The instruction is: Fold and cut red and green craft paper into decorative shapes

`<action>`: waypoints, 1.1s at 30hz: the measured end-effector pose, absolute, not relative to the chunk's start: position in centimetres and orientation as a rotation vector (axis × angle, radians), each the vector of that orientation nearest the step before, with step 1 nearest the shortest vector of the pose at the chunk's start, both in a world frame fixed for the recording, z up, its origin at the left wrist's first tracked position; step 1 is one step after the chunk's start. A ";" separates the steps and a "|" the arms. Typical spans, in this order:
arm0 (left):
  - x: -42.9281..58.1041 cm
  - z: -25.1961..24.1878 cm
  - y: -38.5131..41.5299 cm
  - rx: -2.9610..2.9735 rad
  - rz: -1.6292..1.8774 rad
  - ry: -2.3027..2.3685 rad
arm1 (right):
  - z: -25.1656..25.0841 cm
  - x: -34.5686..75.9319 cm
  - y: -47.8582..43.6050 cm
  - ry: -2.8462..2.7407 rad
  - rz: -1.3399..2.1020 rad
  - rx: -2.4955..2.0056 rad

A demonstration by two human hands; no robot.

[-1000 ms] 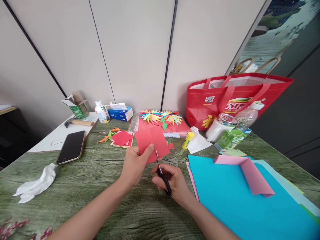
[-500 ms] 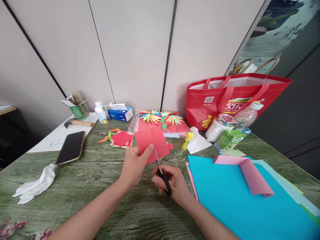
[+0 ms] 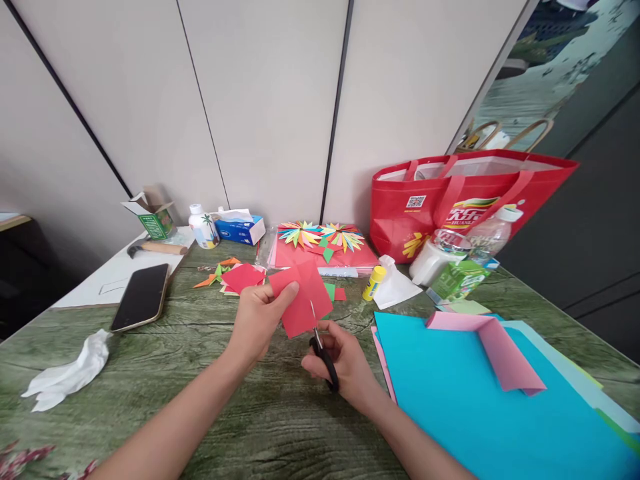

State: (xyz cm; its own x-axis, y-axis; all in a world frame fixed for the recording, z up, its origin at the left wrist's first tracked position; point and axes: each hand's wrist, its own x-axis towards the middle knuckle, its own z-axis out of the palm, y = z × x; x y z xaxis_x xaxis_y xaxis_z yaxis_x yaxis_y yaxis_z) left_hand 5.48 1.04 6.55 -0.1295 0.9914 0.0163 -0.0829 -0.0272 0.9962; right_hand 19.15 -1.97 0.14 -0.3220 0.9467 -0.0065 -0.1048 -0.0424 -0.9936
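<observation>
A piece of red paper (image 3: 306,303) is pinched at its left side by my left hand (image 3: 257,317), the thumb lying on top. In my right hand (image 3: 345,360) are black-handled scissors (image 3: 325,363), their blades at the paper's lower edge, one blade lying over its face. Behind the paper, small green and red pieces (image 3: 340,294) lie on the table. Left of it sits a stack of colored paper squares (image 3: 243,277), beside an orange and green folded piece (image 3: 219,274).
Two multicolored paper flowers (image 3: 343,237) rest on a red paper pack. Blue sheets (image 3: 475,393), a glue stick (image 3: 374,283), a tissue and a red bag (image 3: 405,220) are on the right; a phone (image 3: 141,297), a hammer (image 3: 159,247) and a crumpled tissue (image 3: 70,373) on the left.
The red paper has tilted and shifted slightly down and left with my left hand. The scissors now meet its lower edge, with a blade over the paper. More of the green piece behind shows.
</observation>
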 end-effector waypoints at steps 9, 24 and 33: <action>5.3 6.8 0.7 1.202 1.230 1.193 | 0.2 19.3 -1.8 -1.396 1.484 -0.896; 5.4 7.1 0.7 1.167 1.208 1.210 | 0.3 19.1 -1.9 -1.377 1.499 -0.876; 5.4 7.1 0.7 1.160 1.202 1.216 | -0.3 19.1 -1.9 -1.361 1.517 -0.874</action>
State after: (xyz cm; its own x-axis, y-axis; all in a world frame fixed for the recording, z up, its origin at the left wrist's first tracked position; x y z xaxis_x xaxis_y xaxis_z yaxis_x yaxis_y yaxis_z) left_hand 5.37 0.71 7.06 -0.0103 0.9993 -0.0361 -0.0245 0.0358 0.9991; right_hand 19.12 -1.89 -0.28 -0.3536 0.9336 0.0581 -0.1582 0.0016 -0.9874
